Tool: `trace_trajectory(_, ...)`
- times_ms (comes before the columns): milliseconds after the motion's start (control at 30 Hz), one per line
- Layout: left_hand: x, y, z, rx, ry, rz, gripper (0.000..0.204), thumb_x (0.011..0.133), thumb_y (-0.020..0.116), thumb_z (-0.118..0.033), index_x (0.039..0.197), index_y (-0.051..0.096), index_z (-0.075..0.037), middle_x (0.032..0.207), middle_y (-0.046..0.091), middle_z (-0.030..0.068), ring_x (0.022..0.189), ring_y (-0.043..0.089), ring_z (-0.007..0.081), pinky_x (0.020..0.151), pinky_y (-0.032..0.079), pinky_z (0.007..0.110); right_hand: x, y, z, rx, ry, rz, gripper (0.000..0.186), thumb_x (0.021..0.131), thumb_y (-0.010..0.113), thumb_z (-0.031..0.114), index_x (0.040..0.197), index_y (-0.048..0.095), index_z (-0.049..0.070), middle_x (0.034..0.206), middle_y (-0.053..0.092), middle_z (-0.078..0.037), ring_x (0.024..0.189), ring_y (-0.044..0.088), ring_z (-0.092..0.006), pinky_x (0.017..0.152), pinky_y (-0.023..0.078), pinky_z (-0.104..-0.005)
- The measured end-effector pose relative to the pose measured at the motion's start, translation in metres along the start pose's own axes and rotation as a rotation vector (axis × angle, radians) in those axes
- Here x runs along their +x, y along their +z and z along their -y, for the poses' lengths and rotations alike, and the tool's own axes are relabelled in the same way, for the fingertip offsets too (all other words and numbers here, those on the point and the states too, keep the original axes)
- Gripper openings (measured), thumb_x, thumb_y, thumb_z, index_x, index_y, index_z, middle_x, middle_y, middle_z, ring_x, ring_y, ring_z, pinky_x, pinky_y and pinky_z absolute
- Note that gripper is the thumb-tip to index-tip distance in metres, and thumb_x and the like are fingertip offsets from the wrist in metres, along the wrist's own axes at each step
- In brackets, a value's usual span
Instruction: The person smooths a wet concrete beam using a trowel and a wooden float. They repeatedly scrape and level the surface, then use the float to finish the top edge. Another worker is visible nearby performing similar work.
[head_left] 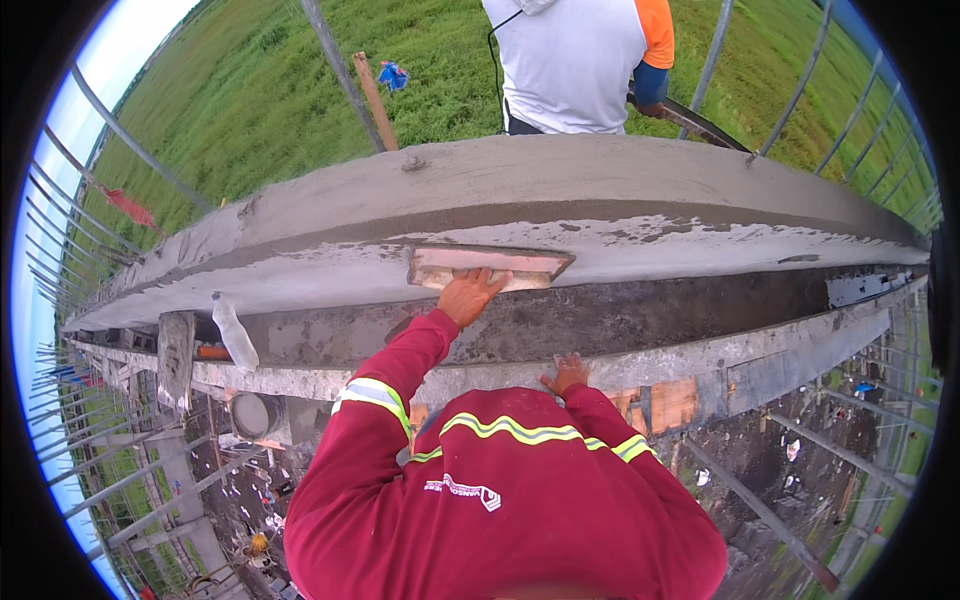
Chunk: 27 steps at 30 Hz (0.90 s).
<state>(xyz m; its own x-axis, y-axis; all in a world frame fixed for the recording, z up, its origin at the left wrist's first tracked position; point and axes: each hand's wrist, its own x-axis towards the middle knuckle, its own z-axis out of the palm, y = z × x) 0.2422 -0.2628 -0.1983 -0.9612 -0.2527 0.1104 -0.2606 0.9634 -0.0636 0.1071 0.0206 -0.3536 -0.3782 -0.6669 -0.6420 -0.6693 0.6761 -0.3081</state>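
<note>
At nine o'clock from the float I see a clear plastic bottle [234, 335] lying in the channel, well apart from my hands. My left hand [470, 296] is at the centre, fingers clenched around the lower edge of the wooden float [488, 267], which lies flat on the wet cement face of the concrete beam [640, 235]. I think the step goes well if I keep the float flat, press evenly, and slide it in long strokes so no ridges remain. At five o'clock from the float my right hand [566, 374] rests open on the grey ledge [700, 355], holding nothing, for support. At twelve o'clock another person [580, 60] stands behind the beam.
</note>
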Motion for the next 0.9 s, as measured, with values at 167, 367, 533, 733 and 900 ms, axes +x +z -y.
trace_trajectory(167, -0.01, 0.026, -0.055, -0.275, -0.04, 0.036, 0.065, 0.089, 0.062, -0.009, 0.15, 0.048, -0.023, 0.109, 0.061, 0.0155, 0.102, 0.065, 0.0328, 0.084, 0.052, 0.046, -0.022, -0.034, 0.046, 0.885, -0.236, -0.002, 0.081, 0.093, 0.057, 0.065, 0.152, 0.042, 0.011, 0.154, 0.045, -0.018, 0.141, 0.043, -0.0344, 0.115, 0.032, -0.0546)
trace_trajectory(367, 0.006, 0.021, -0.101, -0.387, 0.032, -0.099, 0.051, 0.086, 0.064, -0.015, 0.137, 0.056, -0.013, 0.102, 0.058, 0.014, 0.096, 0.064, 0.0343, 0.081, 0.051, 0.044, -0.01, -0.08, 0.108, 2.058, 0.03, -0.197, 0.064, 0.097, 0.059, 0.061, 0.133, 0.057, 0.008, 0.12, 0.065, -0.011, 0.11, 0.064, -0.0229, 0.094, 0.05, -0.0387)
trace_trajectory(533, -0.021, 0.001, -0.106, -0.451, 0.072, -0.318, 0.044, 0.091, 0.065, -0.017, 0.133, 0.057, -0.008, 0.121, 0.059, 0.0185, 0.114, 0.056, 0.0364, 0.102, 0.044, 0.047, -0.016, -0.083, 0.101, 1.836, -0.01, -0.379, 0.043, 0.102, 0.059, 0.045, 0.122, 0.059, 0.007, 0.111, 0.066, -0.007, 0.101, 0.066, -0.0202, 0.084, 0.054, -0.0369)
trace_trajectory(733, -0.124, 0.008, -0.078, -0.689, -0.096, -0.178, 0.04, 0.095, 0.065, -0.02, 0.133, 0.059, -0.009, 0.124, 0.06, 0.0153, 0.117, 0.057, 0.0347, 0.102, 0.045, 0.046, -0.018, -0.116, 0.087, 1.765, -0.07, -0.6, 0.045, 0.104, 0.054, 0.044, 0.132, 0.05, 0.009, 0.112, 0.067, -0.012, 0.104, 0.067, -0.024, 0.089, 0.057, -0.0448)
trace_trajectory(900, -0.203, 0.08, -0.048, -0.607, -0.477, 0.22, 0.044, 0.093, 0.066, -0.031, 0.13, 0.061, -0.008, 0.127, 0.061, 0.0176, 0.121, 0.056, 0.0366, 0.102, 0.044, 0.048, -0.028, -0.144, 0.095, 1.776, -0.122, -0.623, 0.046, 0.104, 0.054, 0.045, 0.133, 0.049, 0.01, 0.116, 0.066, -0.014, 0.108, 0.067, -0.0265, 0.093, 0.055, -0.0479)
